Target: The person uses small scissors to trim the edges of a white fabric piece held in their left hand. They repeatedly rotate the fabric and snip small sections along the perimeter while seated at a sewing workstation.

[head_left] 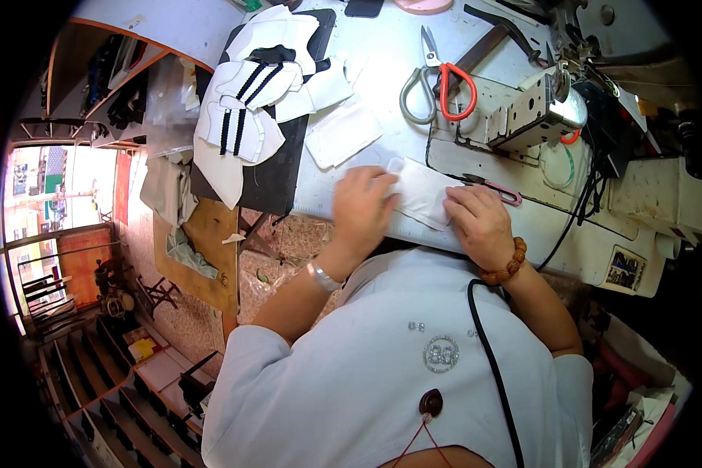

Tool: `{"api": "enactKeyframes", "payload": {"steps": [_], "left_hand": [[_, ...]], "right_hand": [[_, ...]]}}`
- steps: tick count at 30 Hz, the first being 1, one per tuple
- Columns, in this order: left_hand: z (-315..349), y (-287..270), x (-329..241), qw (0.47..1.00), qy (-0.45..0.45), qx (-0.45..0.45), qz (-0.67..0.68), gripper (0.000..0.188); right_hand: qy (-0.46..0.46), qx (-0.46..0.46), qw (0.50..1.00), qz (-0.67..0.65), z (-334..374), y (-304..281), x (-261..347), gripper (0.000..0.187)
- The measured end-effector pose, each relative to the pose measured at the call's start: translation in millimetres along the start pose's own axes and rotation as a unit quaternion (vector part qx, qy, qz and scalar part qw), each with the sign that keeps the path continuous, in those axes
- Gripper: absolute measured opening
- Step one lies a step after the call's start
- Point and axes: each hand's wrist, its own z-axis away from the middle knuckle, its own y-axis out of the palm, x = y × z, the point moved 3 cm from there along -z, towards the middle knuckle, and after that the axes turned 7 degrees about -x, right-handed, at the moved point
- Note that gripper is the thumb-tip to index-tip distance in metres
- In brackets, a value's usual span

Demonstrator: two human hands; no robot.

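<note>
A folded white fabric piece (pixel 423 193) lies on the near edge of the work table between my two hands. My left hand (pixel 364 204) is at its left side, blurred by motion, with its fingertips at the fabric's edge. Resting on the right side of the fabric is my right hand (pixel 480 226), fingers stretched out and slightly bent, its thumb hidden. Just beyond it are small thread snips (pixel 501 190) with a pink handle. Another white fabric piece (pixel 343 136) lies flat beyond my left hand.
White cut pieces with black trim (pixel 242 101) are heaped on a black mat (pixel 277 175) at left. Scissors (pixel 437 82) with grey and red handles and a hammer (pixel 487 51) lie farther back. A sewing machine (pixel 542 113) stands at right, with a black cable (pixel 577 210) hanging beside it.
</note>
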Motion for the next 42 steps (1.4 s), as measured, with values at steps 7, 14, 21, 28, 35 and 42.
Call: {"api": "enactKeyframes", "payload": {"steps": [7, 14, 21, 28, 35, 42], "left_hand": [[-30, 57, -17, 0.999, 0.008, 0.021, -0.033, 0.013], [-37, -24, 46, 0.976, -0.162, -0.132, -0.059, 0.014], [9, -22, 5, 0.997, 0.024, -0.022, -0.077, 0.037], [27, -4, 15, 0.999, 0.009, 0.002, -0.042, 0.034], [36, -12, 15, 0.998, 0.023, -0.035, -0.047, 0.016], [37, -11, 3, 0.994, 0.103, -0.024, -0.042, 0.01]], "right_hand": [[-0.006, 0.022, 0.999, -0.022, -1, 4, 1, 0.014], [0.003, 0.018, 0.999, -0.039, 2, 3, 0, 0.015], [0.026, -0.023, 0.999, 0.003, -2, -9, -7, 0.026], [0.113, -0.02, 0.98, 0.161, 20, -30, -39, 0.034], [0.24, 0.014, 0.97, -0.037, 16, -22, -37, 0.023], [0.117, 0.015, 0.98, -0.162, -17, 21, 12, 0.031]]}}
